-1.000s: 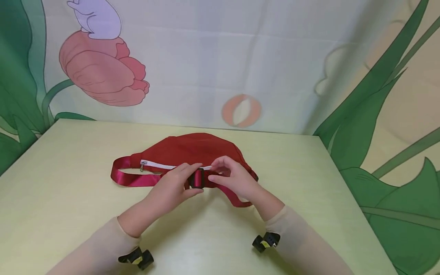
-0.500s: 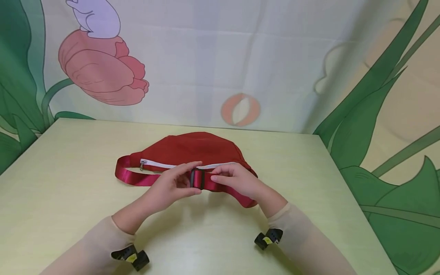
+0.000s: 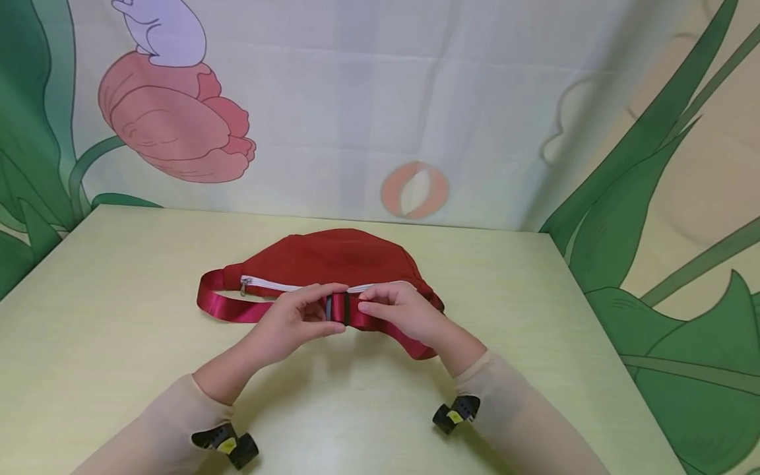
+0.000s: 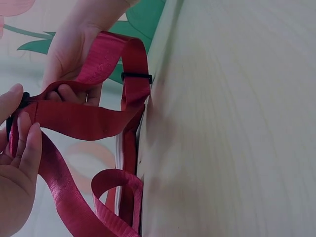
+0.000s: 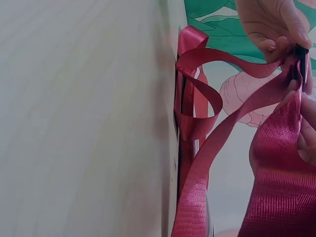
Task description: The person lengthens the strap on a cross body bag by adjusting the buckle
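Observation:
A red waist bag (image 3: 332, 257) with a white zipper lies on the table, its magenta strap (image 3: 234, 310) looping out in front. My left hand (image 3: 285, 326) pinches a black strap buckle (image 3: 347, 309) between thumb and fingers, held off the tabletop. Close on its right, my right hand (image 3: 410, 313) pinches the strap between thumb and index finger. The left wrist view shows the strap hanging in loops below the buckle (image 4: 24, 100), and a second black slider (image 4: 137, 77) farther along it. The right hand's fingertips are partly hidden behind the strap there.
The pale wooden table (image 3: 368, 409) extends around the bag. A printed cloth backdrop (image 3: 499, 119) with plants and flowers rises at the table's back edge. A zipper pull (image 3: 243, 286) hangs at the bag's left end.
A second ago the right hand's thumb and fingers were apart near the buckle; now they pinch the strap. The left hand has shifted slightly left and its fingers show more around the buckle.

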A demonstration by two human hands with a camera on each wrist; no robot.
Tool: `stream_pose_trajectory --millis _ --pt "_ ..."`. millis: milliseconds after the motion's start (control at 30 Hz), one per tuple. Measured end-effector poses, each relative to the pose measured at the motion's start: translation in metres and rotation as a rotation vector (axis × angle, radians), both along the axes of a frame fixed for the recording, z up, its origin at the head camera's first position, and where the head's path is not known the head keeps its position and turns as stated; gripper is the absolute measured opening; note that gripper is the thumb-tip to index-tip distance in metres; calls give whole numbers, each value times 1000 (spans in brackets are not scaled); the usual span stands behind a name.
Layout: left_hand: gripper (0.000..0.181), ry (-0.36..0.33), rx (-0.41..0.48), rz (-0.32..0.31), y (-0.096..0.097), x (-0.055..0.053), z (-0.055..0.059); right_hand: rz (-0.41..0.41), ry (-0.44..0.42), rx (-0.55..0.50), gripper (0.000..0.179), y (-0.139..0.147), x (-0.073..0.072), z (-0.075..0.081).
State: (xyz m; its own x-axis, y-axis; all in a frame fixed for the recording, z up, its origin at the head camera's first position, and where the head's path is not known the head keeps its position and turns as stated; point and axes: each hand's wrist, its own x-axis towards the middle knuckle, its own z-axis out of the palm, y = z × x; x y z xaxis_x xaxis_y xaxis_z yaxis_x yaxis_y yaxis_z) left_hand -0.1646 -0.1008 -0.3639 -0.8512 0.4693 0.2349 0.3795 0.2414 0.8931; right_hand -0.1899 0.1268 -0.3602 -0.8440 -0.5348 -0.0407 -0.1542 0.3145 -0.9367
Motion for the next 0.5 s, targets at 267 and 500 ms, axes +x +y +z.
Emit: stream_pose_trajectory --millis 267,500 --pt "54 -50 40 -52 1 0 -4 46 -20 -58 21 -6 0 -3" --pt "52 -40 53 -38 -2 -1 -5 23 8 44 22 0 -2 -7"
